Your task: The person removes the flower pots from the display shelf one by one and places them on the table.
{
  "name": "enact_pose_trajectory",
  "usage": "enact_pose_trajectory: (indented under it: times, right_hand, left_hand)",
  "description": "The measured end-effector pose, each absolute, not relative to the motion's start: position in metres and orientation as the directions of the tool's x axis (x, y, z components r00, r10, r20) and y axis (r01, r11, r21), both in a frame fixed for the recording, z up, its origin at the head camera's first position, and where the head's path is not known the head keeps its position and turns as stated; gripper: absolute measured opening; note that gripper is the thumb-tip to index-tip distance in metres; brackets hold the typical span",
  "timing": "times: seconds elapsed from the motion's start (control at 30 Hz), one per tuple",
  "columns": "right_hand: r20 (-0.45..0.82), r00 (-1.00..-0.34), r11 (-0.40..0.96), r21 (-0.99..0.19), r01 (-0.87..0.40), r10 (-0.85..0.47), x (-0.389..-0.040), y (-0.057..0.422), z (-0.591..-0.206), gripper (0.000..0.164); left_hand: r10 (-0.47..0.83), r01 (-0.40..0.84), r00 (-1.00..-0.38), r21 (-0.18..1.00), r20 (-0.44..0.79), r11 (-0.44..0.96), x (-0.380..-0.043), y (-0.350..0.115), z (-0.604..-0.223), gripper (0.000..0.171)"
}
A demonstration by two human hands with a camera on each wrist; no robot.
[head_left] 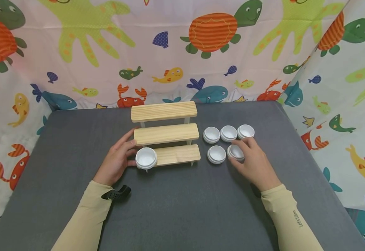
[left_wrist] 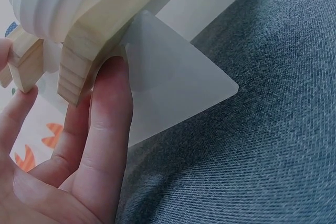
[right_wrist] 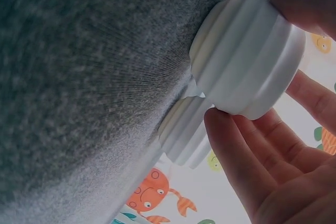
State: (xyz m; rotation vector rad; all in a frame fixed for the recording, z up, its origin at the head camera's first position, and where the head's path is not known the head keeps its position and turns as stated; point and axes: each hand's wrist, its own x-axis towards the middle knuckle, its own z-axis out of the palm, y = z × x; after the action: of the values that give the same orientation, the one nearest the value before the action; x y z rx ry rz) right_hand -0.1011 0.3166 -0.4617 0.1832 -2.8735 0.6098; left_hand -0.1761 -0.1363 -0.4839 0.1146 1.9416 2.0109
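A three-tier stand (head_left: 166,134) with pale wooden shelves and translucent supports stands on the table. My left hand (head_left: 116,158) holds its left end; in the left wrist view, fingers (left_wrist: 107,124) press against the lowest shelf's end (left_wrist: 84,61) from below. A small white ribbed bowl (head_left: 146,157) sits at the left of the lowest shelf. My right hand (head_left: 252,164) pinches another white ribbed bowl (right_wrist: 247,56) between thumb and fingers, low over the cloth. Beside it is one bowl (head_left: 216,154), and three more line up behind, including the middle one (head_left: 228,133).
Dark grey cloth (head_left: 182,209) covers the table. A printed sea-animal curtain (head_left: 182,45) hangs along the back and both sides. A black band (head_left: 116,193) is at the left wrist, over a beige sleeve.
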Motion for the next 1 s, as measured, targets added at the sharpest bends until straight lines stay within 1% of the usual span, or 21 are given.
enact_pose_trajectory:
  times: [0.2,0.37,0.53,0.63,0.8,0.9,1.0]
  right_hand:
    - [0.229,-0.971,0.903,-0.398,-0.161,-0.073,-0.101,0.316,-0.462,0.053]
    - [0.227,-0.972,0.906,-0.394,-0.152,-0.065,-0.098,0.315,-0.46,0.053]
    - [0.312,-0.947,0.917,-0.351,-0.191,-0.078,-0.099,0.304,-0.45,0.051]
    - [0.388,-0.915,0.91,-0.33,-0.251,-0.111,-0.103,0.283,-0.438,0.05]
    - [0.502,-0.831,0.861,-0.286,-0.422,-0.241,-0.111,0.235,-0.419,0.051]
    - [0.533,-0.785,0.812,-0.277,-0.514,-0.315,-0.114,0.206,-0.414,0.052]
    - [0.534,-0.762,0.767,-0.289,-0.572,-0.367,-0.114,0.179,-0.411,0.051]
  left_hand:
    - [0.291,-0.193,-0.939,0.981,-0.184,-0.001,-0.177,-0.137,-0.484,0.063]
    - [0.299,-0.195,-0.936,0.981,-0.185,-0.005,-0.177,-0.136,-0.485,0.062]
    - [0.302,-0.194,-0.936,0.981,-0.182,-0.007,-0.178,-0.136,-0.485,0.062]
    - [0.298,-0.187,-0.938,0.982,-0.176,-0.011,-0.179,-0.137,-0.486,0.062]
    - [0.305,-0.181,-0.937,0.983,-0.167,-0.016,-0.179,-0.139,-0.487,0.061]
    - [0.308,-0.177,-0.937,0.984,-0.166,-0.008,-0.179,-0.138,-0.487,0.06]
    - [0.304,-0.174,-0.938,0.985,-0.164,-0.006,-0.178,-0.139,-0.487,0.06]
